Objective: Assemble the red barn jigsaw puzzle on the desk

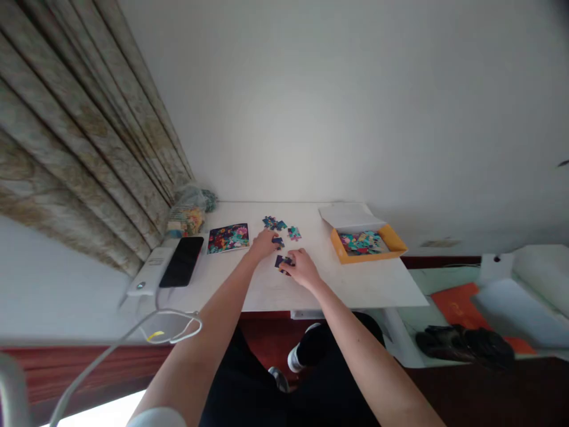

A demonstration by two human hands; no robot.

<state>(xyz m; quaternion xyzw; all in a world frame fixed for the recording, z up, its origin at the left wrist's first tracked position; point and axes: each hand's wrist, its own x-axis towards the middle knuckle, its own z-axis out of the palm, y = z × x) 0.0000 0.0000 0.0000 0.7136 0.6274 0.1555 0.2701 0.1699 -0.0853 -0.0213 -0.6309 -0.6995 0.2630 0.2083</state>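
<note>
My left hand (pixel 264 244) rests on the white table with its fingers closed at a dark blue jigsaw piece (pixel 278 243). Nearer to me, my right hand (pixel 304 268) has its thumb and fingers bent around a few dark jigsaw pieces (pixel 281 261), partly covered by the fingertips; whether these are joined I cannot tell. Just beyond the left hand lies a cluster of blue jigsaw pieces (pixel 269 222). A pink and green group of pieces (pixel 294 233) sits to its right. The floral picture sheet (pixel 228 238) lies flat left of my left hand.
At the right, a yellow-orange box (pixel 395 238) holds many colourful pieces, its white lid (pixel 347 214) behind it. A black phone (pixel 182 261) lies on a white box (pixel 150 268) at the left. Behind it stands a clear plastic bag (pixel 189 214). A pale cable (pixel 115 344) hangs near my left arm.
</note>
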